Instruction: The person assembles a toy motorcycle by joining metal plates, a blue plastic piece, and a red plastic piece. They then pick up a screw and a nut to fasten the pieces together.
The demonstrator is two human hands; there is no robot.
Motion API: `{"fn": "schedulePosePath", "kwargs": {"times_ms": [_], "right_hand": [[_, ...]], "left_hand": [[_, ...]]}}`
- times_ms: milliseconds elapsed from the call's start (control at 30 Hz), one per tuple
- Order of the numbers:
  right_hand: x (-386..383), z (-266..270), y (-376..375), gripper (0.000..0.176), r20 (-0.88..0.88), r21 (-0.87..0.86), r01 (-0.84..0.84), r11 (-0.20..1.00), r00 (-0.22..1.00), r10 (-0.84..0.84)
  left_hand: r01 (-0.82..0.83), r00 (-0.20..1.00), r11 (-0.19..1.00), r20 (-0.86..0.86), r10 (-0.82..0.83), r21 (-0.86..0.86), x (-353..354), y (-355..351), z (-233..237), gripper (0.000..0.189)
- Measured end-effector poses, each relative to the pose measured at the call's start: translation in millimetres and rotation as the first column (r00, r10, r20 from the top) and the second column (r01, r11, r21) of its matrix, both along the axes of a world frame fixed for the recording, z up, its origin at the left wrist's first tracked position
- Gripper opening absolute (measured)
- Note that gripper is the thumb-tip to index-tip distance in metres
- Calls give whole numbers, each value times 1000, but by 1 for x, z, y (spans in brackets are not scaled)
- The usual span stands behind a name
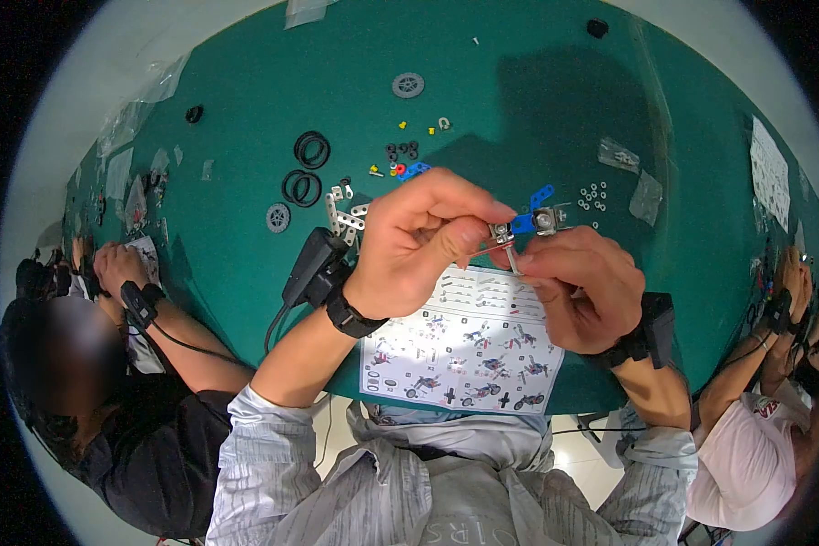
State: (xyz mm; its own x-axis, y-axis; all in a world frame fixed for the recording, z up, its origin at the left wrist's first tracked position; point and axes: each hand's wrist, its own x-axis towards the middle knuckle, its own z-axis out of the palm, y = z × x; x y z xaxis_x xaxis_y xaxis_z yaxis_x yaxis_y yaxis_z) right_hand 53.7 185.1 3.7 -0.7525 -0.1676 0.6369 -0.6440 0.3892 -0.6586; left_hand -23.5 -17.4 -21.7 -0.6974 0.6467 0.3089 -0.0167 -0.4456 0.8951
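My left hand [423, 241] pinches one end of a small metal and blue construction-kit assembly [530, 221] held above the green table. My right hand [578, 287] grips a thin metal tool [512, 262] whose tip meets the assembly from below. Both wrists carry black strapped devices. An instruction sheet [469, 346] with printed model pictures lies on the table just under my hands.
Loose kit parts lie beyond my hands: black rubber rings [306, 168], grey wheels [408, 85], metal strips [341, 214], small white washers [593, 196], plastic bags [619, 155]. One person sits at the left [118, 364] and another at the right [755, 428], each with hands at the table edge.
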Motion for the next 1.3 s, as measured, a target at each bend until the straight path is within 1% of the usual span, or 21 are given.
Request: {"fn": "schedulePosePath", "kwargs": {"times_ms": [67, 133, 167, 233, 400, 500, 567, 600, 667, 700, 800, 867, 1000, 1167, 1300], "right_hand": [[0, 2, 1, 23, 23, -2, -6, 1000, 1000, 6], [1, 6, 4, 20, 72, -1, -11, 1000, 997, 11], [1, 7, 5, 18, 96, -1, -14, 1000, 995, 14], [1, 5, 5, 16, 100, -17, -7, 1000, 995, 9], [1, 5, 3, 15, 140, -52, -15, 999, 990, 22], [1, 5, 3, 15, 142, -50, -14, 999, 990, 21], [1, 4, 3, 16, 154, -61, -18, 998, 988, 27], [0, 2, 3, 17, 140, -69, -19, 997, 990, 29], [-2, -2, 2, 19, 112, -86, -22, 996, 993, 31], [-2, -3, 2, 20, 91, -68, -14, 998, 996, 20], [-3, -2, 3, 23, 29, -13, 17, 1000, 999, -17], [-5, 2, 4, 24, -12, 25, 48, 999, 999, -48], [0, 2, 5, 24, 2, 71, 93, 993, 996, -94], [2, 1, 6, 25, 87, 55, 152, 987, 984, -156], [-2, -1, 9, 26, -2, 81, 173, 982, 985, -173]], "left_hand": [[24, 999, 1000, 47, -24, -14, 0, 0, 4, 22], [46, 998, 997, 56, -42, -60, -1, -2, 7, 24], [53, 998, 994, 41, -49, -100, -3, -3, 8, 26], [56, 998, 991, 28, -53, -125, -4, -4, 7, 26], [-2, 1000, 994, 14, 3, -111, 0, -1, 6, 23], [-1, 998, 999, 56, 4, -54, 0, 0, 3, 20], [6, 999, 1000, 54, -5, -24, -2, 1, 0, 20], [10, 999, 1000, 52, -9, -8, -3, 1, -1, 20], [31, 994, 1000, 106, -31, 7, -4, 1, -4, 19], [41, 990, 999, 133, -43, 15, -4, 1, -4, 19], [-12, 981, 995, 194, -7, 97, 1, 8, -5, 19], [-7, 986, 994, 168, -12, 110, 0, 9, -8, 19], [-32, 987, 993, 159, 14, 110, 2, 11, -7, 19], [-9, 969, 985, 243, -34, 174, 5, 13, -7, 17], [7, 948, 988, 313, -55, 154, 6, 11, -4, 16]]}}
